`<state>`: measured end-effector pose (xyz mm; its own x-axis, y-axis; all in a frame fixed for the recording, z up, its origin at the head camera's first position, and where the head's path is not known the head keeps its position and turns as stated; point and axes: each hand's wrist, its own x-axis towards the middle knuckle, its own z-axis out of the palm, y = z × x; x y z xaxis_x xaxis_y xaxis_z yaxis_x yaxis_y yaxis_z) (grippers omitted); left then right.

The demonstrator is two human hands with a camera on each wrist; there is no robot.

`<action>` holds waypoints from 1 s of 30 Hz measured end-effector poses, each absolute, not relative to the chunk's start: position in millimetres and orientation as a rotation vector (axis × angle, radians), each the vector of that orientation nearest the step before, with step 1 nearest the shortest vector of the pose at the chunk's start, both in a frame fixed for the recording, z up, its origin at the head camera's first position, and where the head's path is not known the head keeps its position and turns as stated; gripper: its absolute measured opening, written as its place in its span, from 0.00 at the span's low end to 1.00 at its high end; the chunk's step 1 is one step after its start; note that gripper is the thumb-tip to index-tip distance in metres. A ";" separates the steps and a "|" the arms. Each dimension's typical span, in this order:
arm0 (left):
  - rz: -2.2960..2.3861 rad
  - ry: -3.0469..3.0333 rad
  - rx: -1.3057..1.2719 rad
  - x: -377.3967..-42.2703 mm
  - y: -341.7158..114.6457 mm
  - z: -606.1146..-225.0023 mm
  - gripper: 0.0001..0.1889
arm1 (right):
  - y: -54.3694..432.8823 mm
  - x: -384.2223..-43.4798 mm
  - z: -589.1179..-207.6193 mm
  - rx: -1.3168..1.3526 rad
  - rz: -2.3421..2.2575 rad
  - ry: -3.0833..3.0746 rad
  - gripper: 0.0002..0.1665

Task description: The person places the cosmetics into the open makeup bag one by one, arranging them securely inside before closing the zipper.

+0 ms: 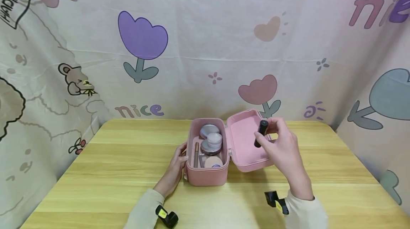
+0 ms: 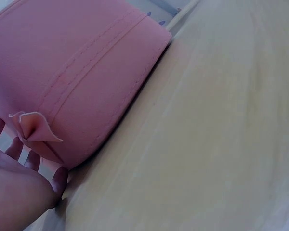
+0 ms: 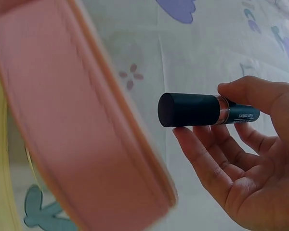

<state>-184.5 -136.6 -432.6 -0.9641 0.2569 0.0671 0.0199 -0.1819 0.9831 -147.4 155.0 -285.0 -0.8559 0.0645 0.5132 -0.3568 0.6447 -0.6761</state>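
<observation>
My right hand [image 1: 283, 147] pinches a black lipstick [image 3: 195, 109] between thumb and fingers, above the open lid. In the right wrist view the lipstick has a coppery band near its middle and small print at the hand's end. My left hand [image 1: 174, 168] rests against the left side of a pink makeup case [image 1: 207, 177], fingers extended along its wall. In the left wrist view its fingertips lie beside a small pink leather tab [image 2: 36, 129]. The case's lid [image 1: 245, 136] is hinged out to the right.
Inside the case are a slim brown tube [image 1: 196, 154], a clear-lidded round jar [image 1: 214, 139], round compacts [image 1: 209, 130] and a beige round item [image 1: 213, 161]. The wooden table [image 1: 128, 158] ends at a printed cloth backdrop [image 1: 198, 44].
</observation>
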 end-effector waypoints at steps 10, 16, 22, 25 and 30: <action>2.275 1.903 0.341 -185.2 -136.0 -433.7 0.35 | 128.2 -157.0 -293.2 0.402 1.190 -2.345 0.22; 2.285 1.908 0.349 -185.7 -136.7 -433.3 0.35 | 110.5 -166.3 -297.9 0.543 1.164 -2.334 0.22; 2.281 1.904 0.346 -186.0 -136.9 -433.2 0.36 | 91.8 -170.0 -301.9 0.604 1.255 -2.357 0.20; 2.277 1.904 0.331 -185.8 -136.8 -432.9 0.36 | 83.6 -171.1 -303.4 0.653 1.277 -2.368 0.20; 2.284 1.896 0.330 -185.6 -137.0 -432.5 0.37 | 69.0 -171.9 -307.1 0.680 1.330 -2.384 0.21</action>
